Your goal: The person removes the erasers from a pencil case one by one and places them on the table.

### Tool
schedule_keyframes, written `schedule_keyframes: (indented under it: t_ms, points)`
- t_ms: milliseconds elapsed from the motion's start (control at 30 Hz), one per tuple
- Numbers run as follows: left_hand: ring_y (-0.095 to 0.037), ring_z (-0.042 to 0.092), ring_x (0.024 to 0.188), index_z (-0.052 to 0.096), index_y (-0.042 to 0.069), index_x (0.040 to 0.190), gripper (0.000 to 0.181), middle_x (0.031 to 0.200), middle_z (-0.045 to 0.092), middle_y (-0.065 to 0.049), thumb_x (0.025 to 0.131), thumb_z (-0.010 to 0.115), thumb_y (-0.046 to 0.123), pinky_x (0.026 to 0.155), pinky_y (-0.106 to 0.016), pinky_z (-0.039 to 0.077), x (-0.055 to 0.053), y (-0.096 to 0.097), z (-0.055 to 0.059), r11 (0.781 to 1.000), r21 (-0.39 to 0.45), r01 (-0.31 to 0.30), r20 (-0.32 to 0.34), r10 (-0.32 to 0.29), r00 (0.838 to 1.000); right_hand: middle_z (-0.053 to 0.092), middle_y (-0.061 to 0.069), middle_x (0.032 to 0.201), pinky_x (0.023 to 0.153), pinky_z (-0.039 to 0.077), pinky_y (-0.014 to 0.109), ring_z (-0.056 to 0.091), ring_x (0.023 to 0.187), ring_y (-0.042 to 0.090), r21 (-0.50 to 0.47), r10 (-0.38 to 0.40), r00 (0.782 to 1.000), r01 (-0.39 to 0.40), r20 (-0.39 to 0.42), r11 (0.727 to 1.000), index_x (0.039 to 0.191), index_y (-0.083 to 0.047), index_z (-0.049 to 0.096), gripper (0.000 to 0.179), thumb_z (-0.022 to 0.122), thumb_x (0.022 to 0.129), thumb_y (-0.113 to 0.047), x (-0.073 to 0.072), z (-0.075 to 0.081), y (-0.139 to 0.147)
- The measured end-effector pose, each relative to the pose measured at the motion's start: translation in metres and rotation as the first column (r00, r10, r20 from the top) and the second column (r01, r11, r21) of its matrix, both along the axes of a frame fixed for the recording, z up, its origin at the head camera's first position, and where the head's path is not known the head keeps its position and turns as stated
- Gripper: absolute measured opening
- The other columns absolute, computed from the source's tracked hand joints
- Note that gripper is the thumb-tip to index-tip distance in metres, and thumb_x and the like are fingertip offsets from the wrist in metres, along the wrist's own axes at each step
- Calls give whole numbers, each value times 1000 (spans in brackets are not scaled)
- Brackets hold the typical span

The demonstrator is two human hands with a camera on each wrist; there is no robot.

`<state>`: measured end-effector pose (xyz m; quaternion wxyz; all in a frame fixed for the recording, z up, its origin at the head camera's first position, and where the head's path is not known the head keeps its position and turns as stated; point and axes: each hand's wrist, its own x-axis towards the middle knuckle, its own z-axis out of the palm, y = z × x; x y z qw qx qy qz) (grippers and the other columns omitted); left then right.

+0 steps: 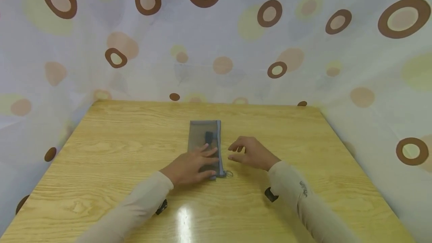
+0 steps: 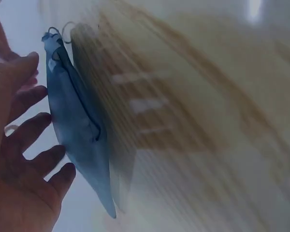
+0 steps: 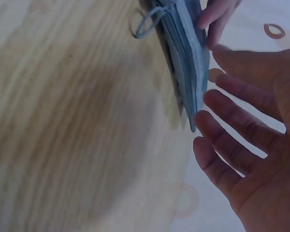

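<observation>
A grey-blue see-through zip pouch [image 1: 203, 134] lies flat on the wooden table, its zipper along the right side and a metal ring [image 1: 229, 174] at the near right corner. Inside it shows a small dark item [image 1: 209, 137] whose kind I cannot tell. My left hand [image 1: 195, 164] rests on the pouch's near half with spread fingers; the left wrist view shows these fingers against the pouch [image 2: 79, 116]. Just right of the zipper, my right hand [image 1: 251, 153] hovers apart from the pouch, fingers loosely bent, holding nothing.
The wooden table [image 1: 135, 130] reaches back to a white curtain [image 1: 209, 40] with brown, peach and yellow spots, which also hangs at both sides. Dark wrist straps [image 1: 271, 194] show under both sleeves. A bright light reflection lies near the front.
</observation>
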<state>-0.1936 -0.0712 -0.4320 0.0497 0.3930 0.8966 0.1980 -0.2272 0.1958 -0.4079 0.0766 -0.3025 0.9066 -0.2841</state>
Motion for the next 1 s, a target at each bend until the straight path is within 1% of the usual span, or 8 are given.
schedule_keyframes:
  t_ms: [67, 167, 300, 433, 600, 733, 867, 1000]
  points:
    - [-38, 27, 150, 59, 15, 144, 49, 161, 36, -8, 102, 60, 41, 113, -58, 39, 0, 2, -1, 1000, -7, -12, -14, 11, 1000, 69, 2, 102, 78, 56, 34, 61, 90, 15, 16, 27, 999, -28, 43, 999, 110, -6, 77, 25, 77, 93, -24, 3, -1, -2]
    - [-39, 29, 148, 60, 15, 143, 50, 160, 37, -7, 101, 62, 42, 106, -57, 47, 1, 5, -2, 999, -28, -30, -34, 29, 999, 68, -1, 98, 74, 55, 29, 61, 85, 13, 35, 68, 992, -72, 105, 997, 106, -6, 79, 22, 80, 90, -22, 7, -4, -6]
    - [-37, 30, 148, 61, 16, 143, 52, 160, 38, -6, 99, 65, 43, 100, -54, 52, 2, 6, -6, 998, -49, -50, -69, 46, 997, 69, -2, 96, 72, 56, 27, 62, 82, 10, 60, 118, 983, -128, 143, 990, 102, -7, 81, 21, 84, 86, -21, 10, -11, -9]
    - [-36, 33, 147, 62, 16, 141, 52, 159, 39, -5, 98, 65, 44, 100, -52, 53, 4, 9, -9, 996, -55, -69, -95, 64, 993, 68, -4, 94, 72, 56, 26, 61, 80, 7, 76, 151, 979, -162, 136, 984, 96, -9, 82, 12, 83, 87, -17, 13, -17, -8]
    - [-37, 35, 146, 62, 16, 141, 50, 157, 40, -7, 100, 63, 44, 105, -53, 48, 5, 11, -9, 998, -38, -55, -93, 51, 994, 68, -4, 92, 71, 55, 23, 61, 80, 5, 72, 204, 973, -212, 110, 975, 93, -10, 82, 5, 78, 91, -12, 15, -20, -7]
    - [-35, 34, 147, 61, 16, 142, 48, 157, 40, -8, 102, 61, 42, 111, -51, 44, 1, 12, -7, 998, -2, -57, -88, 57, 995, 74, -2, 94, 73, 57, 22, 66, 82, 5, 31, 201, 974, -205, 109, 978, 96, -8, 82, 7, 75, 93, -10, 13, -18, -8]
    - [-35, 35, 146, 61, 15, 142, 49, 157, 42, -9, 101, 62, 42, 111, -50, 44, -3, 14, -9, 998, -21, -63, -120, 60, 991, 76, 1, 97, 75, 58, 21, 69, 85, 7, -7, 197, 976, -197, 92, 980, 97, -6, 81, 8, 75, 93, -8, 11, -16, -10]
    - [-35, 39, 144, 63, 14, 141, 49, 154, 45, -10, 101, 62, 43, 110, -49, 44, -4, 17, -11, 998, -33, -60, -156, 54, 986, 76, 0, 94, 74, 58, 21, 70, 84, 7, -23, 187, 979, -185, 77, 982, 95, -6, 81, 7, 74, 93, -7, 10, -15, -10]
